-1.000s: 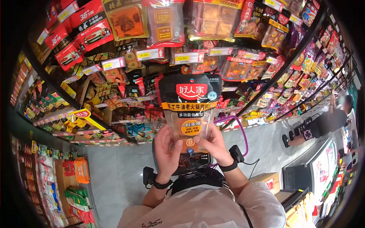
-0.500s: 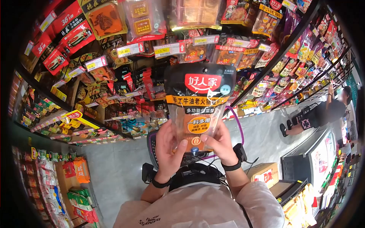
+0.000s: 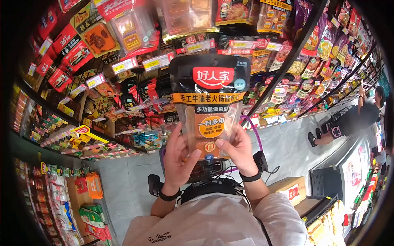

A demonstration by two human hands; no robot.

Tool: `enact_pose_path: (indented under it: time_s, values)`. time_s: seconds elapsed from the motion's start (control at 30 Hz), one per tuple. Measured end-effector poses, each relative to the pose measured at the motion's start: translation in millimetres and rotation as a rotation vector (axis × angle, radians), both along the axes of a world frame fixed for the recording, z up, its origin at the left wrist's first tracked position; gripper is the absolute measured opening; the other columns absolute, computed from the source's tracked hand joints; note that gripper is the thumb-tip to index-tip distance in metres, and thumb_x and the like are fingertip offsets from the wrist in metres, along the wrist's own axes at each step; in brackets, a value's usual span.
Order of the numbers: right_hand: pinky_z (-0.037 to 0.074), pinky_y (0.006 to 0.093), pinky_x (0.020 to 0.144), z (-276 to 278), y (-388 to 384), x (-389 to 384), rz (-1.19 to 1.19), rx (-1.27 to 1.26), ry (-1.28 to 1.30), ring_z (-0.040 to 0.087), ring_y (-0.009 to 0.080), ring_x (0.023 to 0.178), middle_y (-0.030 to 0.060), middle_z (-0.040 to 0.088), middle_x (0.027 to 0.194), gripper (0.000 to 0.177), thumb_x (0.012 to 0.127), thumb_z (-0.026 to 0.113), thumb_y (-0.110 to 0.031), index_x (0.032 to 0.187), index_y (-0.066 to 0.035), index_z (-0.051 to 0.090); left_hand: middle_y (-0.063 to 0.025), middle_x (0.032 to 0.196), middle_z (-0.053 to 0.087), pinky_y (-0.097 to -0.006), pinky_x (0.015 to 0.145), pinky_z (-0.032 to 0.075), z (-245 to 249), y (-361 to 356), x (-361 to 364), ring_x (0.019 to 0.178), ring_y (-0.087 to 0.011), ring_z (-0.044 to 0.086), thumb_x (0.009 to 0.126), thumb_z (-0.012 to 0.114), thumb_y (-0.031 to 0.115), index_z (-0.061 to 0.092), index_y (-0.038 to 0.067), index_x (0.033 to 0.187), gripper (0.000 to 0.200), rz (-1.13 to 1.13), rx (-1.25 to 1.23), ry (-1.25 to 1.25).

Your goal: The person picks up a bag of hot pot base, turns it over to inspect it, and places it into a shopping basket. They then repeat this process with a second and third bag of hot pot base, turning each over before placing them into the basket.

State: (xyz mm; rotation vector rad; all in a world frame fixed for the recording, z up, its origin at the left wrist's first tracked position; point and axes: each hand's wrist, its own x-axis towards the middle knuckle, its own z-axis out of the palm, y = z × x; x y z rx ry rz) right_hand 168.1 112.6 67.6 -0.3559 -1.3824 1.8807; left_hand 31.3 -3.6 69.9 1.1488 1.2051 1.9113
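Low on the pouch (image 3: 211,107), I see the left hand (image 3: 179,159) and right hand (image 3: 239,152) grasping opposite edges, the best hold, I'd judge, for light, slick, firm-filled film.

You have a black-topped pouch (image 3: 209,107) upright before you, its printed front facing you: red logo above a yellow-orange band, clear lower part showing brownish contents, lower edges gripped between your left hand (image 3: 179,162) and right hand (image 3: 239,151)
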Motion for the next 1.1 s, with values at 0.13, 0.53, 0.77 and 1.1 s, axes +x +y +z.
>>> enact_pose_path:
  time_s: [0.13,0.53,0.77,1.1]
  values:
    - [0.04,0.0317,0.098,-7.0,6.1,7.2,-0.139,0.006,-0.049,0.051,0.0138,0.113,0.0082,0.054,0.123,0.054,0.086,0.063,0.001,0.133,0.002,0.038,-0.0233,0.131,0.048,-0.0355,0.094,0.044,-6.5,16.5,5.0,0.119,-0.0293,0.051,0.082,0.063,0.002,0.026,-0.002,0.142,0.07,0.298,-0.112,0.552]
    - [0.03,0.047,0.104,-7.1,-0.4,19.7,-0.256,0.88,-0.191,0.037,0.0397,0.126,0.0208,0.036,0.142,0.067,0.067,0.071,-0.009,0.13,-0.001,0.047,-0.015,0.148,0.024,-0.0411,0.111,0.026,-22.3,43.5,35.8,0.138,-0.0272,0.026,0.076,0.069,0.027,0.002,0.005,0.147,0.1,-0.23,-0.01,-0.34]
    - [0.041,0.0403,0.097,-22.4,1.0,32.9,-0.214,1.011,-0.063,0.048,0.033,0.119,0.0127,0.059,0.122,0.045,0.064,0.068,-0.003,0.109,-0.002,0.064,-0.0166,0.137,0.043,-0.0386,0.103,0.038,-30.8,32.5,33.7,0.123,-0.0283,0.047,0.064,0.065,0.011,0.024,0.001,0.142,0.089,-0.217,-0.102,-0.487]
    - [0.048,0.0353,0.085,-18.2,12.5,39.8,-0.152,0.985,0.093,0.059,0.0279,0.103,0.0083,0.068,0.1,0.033,0.059,0.056,0.005,0.087,-0.003,0.073,-0.0205,0.132,0.049,-0.0395,0.102,0.039,-31.2,29.0,38.0,0.118,-0.034,0.051,0.059,0.066,0.018,0.034,-0.005,0.136,0.086,-0.207,-0.026,-0.639]
